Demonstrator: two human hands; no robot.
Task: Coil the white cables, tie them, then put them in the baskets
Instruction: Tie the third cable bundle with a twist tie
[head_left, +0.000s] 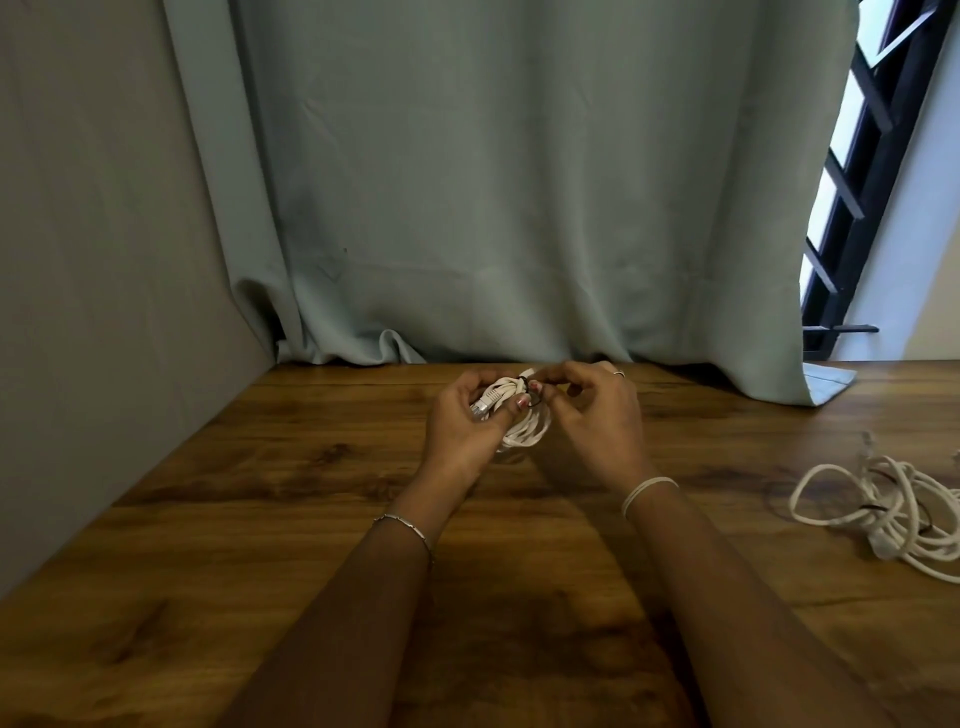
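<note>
holding a coiled white cable (524, 434) over the wooden worktop (260, 493), the left hand (462, 421) grips the bundle while the right hand (592, 415) pinches a black tie (533, 393) at its top, with a loose white cable (883, 514) lying far right.

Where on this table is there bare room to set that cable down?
Bare wood lies between the left hand and the grey wall, and between the right hand and the loose cables. Those cables crowd the right edge.
</note>
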